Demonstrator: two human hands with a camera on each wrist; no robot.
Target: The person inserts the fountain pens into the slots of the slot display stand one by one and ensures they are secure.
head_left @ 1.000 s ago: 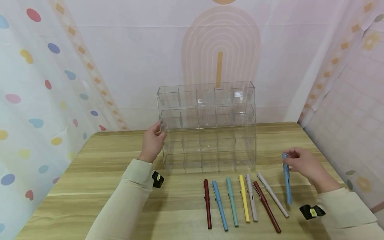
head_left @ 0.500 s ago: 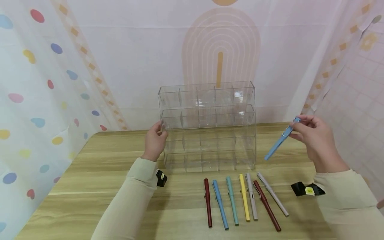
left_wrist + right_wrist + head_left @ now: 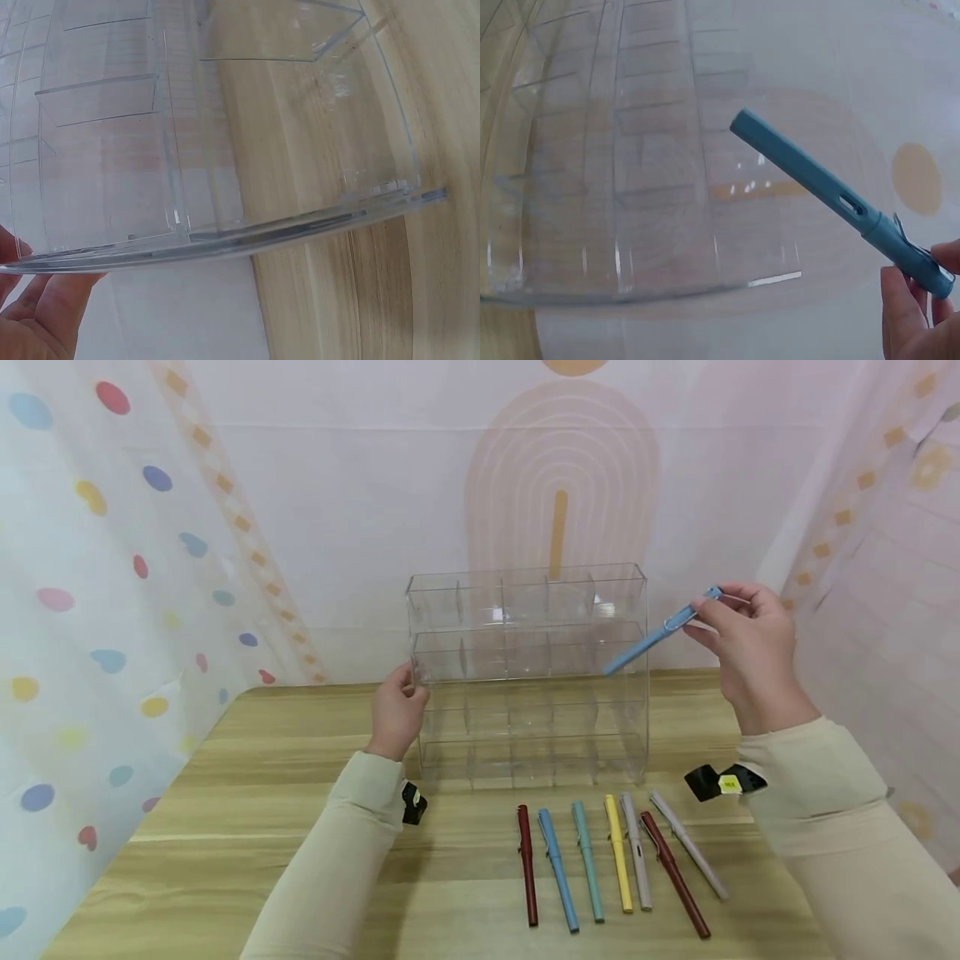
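The right hand [image 3: 753, 643] pinched a slim, light-blue, plastic-looking pen [image 3: 660, 632] by its capped end, thumb against fingers beside the metal clip. The pen hung tilted above the tabletop [image 3: 225, 810], its free barrel end slanting down in front of the right part of a clear plastic rack [image 3: 487, 680] with 4 stepped tiers and upright dividers; whether the tip touched it could not be told. The left hand [image 3: 397, 714] gripped the edge of the rack's left side panel, thumb and fingers on opposite faces.

On the pale wood-grain surface before the rack lay, from left to right, a dark red pen [image 3: 528, 868], a blue pen [image 3: 558, 870], a teal-green pen [image 3: 588, 862], a yellow pen [image 3: 618, 853], a pale grey pen [image 3: 636, 852], a 2nd dark red pen [image 3: 675, 875] and a 2nd pale grey pen [image 3: 690, 845], 7 in all.

The likeliest trouble seemed a snag: see-through walls were hard to judge, so the tip could strike a rim or divider. Held at 1 end only, the pen might then twist out of the pinch, drop and scatter the row. The rack looked light, and a push from the right might skid or tip it if the left hand slackened.
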